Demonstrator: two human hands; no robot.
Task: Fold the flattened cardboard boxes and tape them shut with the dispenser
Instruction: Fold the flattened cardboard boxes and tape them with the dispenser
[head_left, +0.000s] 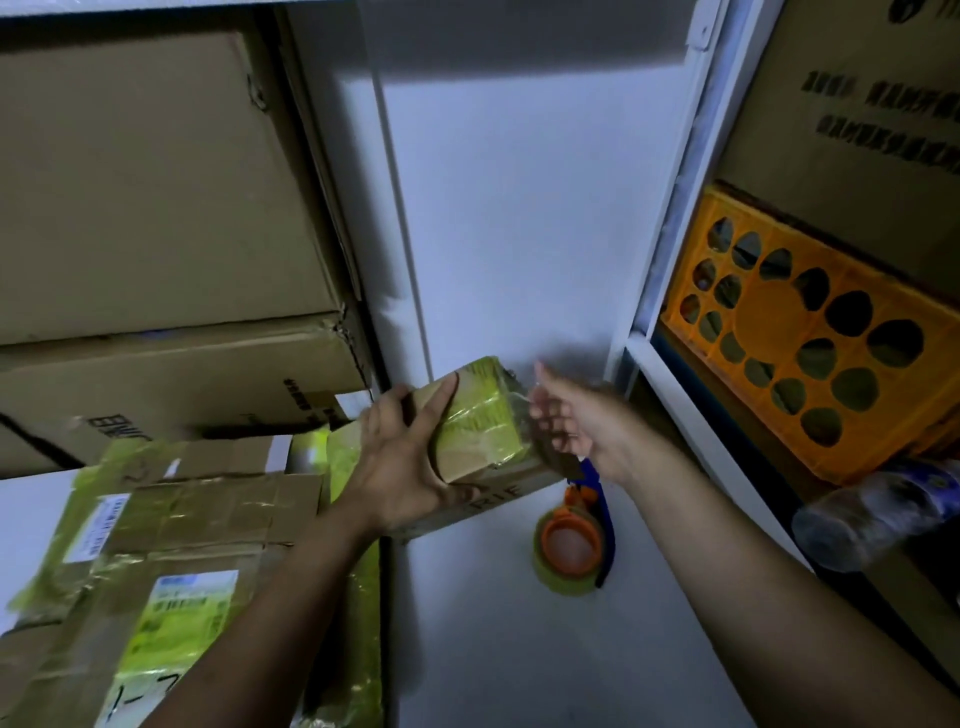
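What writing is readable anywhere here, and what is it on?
"RIE": side of the held box.
Dark print, top-right carton: blurred.
Print, left stacked carton: blurred.
Labels on the flat boxes: too small.

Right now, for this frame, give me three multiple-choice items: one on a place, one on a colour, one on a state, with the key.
1. Where is the tape dispenser? A gripped in a hand; B lying on the white surface; C hanging on the wall.
2. What colour is the perforated crate on the right? A orange; B blue; C grey.
3. What holds the small taped box? A nothing, it lies flat; B the left hand grips it; C a shelf bracket.
Key: 1 B, it lies apart from the right hand; 2 A, its wall is plainly orange; 3 B, fingers and thumb clamp the box.
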